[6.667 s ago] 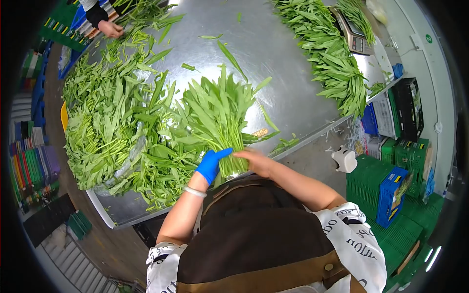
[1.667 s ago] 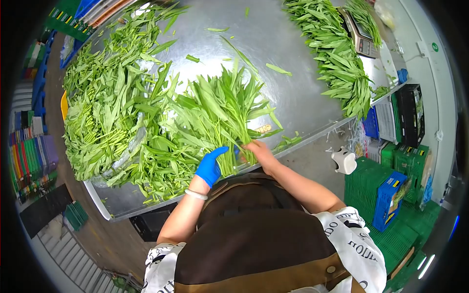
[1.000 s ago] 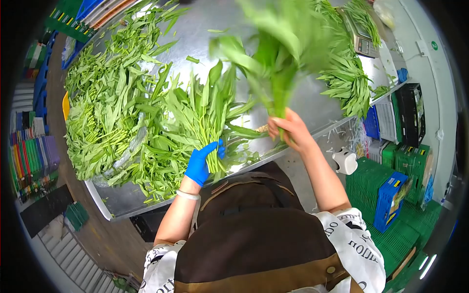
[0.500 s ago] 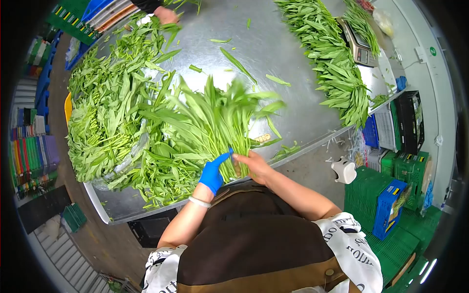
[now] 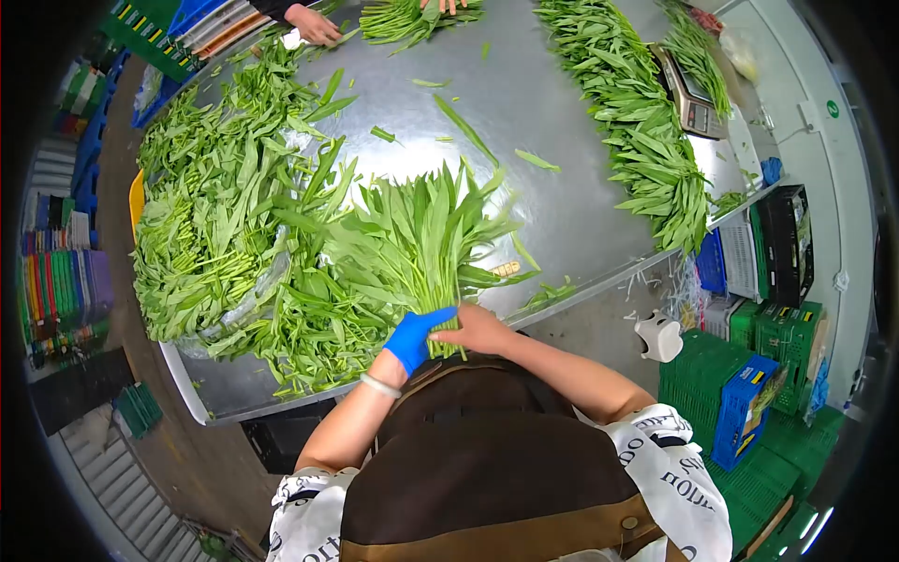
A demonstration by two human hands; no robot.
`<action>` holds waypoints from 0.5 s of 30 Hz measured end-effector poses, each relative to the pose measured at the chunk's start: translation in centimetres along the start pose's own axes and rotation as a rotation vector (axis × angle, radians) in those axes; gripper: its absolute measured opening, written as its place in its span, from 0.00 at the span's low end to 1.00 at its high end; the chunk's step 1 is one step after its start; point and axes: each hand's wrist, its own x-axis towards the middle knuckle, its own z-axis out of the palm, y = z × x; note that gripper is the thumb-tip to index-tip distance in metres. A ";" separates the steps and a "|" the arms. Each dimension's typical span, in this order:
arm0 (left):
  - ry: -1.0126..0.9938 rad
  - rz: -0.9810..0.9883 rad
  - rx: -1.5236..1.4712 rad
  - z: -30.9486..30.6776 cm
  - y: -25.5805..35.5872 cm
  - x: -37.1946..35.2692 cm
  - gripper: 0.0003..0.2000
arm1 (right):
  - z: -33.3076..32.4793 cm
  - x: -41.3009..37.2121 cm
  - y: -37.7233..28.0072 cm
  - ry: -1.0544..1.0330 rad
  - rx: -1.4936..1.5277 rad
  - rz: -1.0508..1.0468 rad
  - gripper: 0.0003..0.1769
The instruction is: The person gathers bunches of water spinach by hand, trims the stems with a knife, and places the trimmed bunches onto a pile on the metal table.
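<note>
Gathering long-leafed green vegetable stems at the near side of a shiny metal table [image 5: 538,122], a worker in a dark brown apron [image 5: 496,468] has both hands on one leafy green bunch [image 5: 426,244]. The blue-gloved left hand [image 5: 410,341] is closed round the stems; the bare right hand [image 5: 476,330] grips them from the other side. A second ago that right hand swung a separate handful through the air; now it is back beside the glove, and the stems appear to have been brought together as one sheaf, cut ends toward the apron, leaves fanned over the metal.

At the far edge, a co-worker's two bare hands [image 5: 316,25] have come into view, one on another green bunch [image 5: 403,21]. A loose green heap [image 5: 206,225] covers the left side.

Writing is scarce: black lettering crosses the white printed sleeve [image 5: 688,482], too broken by folds to read surely. A small round green wall sign [image 5: 832,110] seems to carry a "2". The grey scale's [image 5: 700,112] display is too small to make out.
</note>
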 end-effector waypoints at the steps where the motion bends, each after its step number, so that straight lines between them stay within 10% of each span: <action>1: -0.015 0.049 0.006 0.2 0.2 -0.6 0.22 | 0.2 -0.2 0.0 0.070 -0.043 -0.136 0.34; 12: 0.140 0.387 0.766 1.4 2.5 -3.8 0.16 | -2.6 -0.9 -3.7 -0.086 -0.552 0.005 0.35; 15: 0.118 0.680 0.747 0.3 3.5 -2.9 0.18 | -4.5 -2.7 -4.1 0.193 -0.373 -0.120 0.26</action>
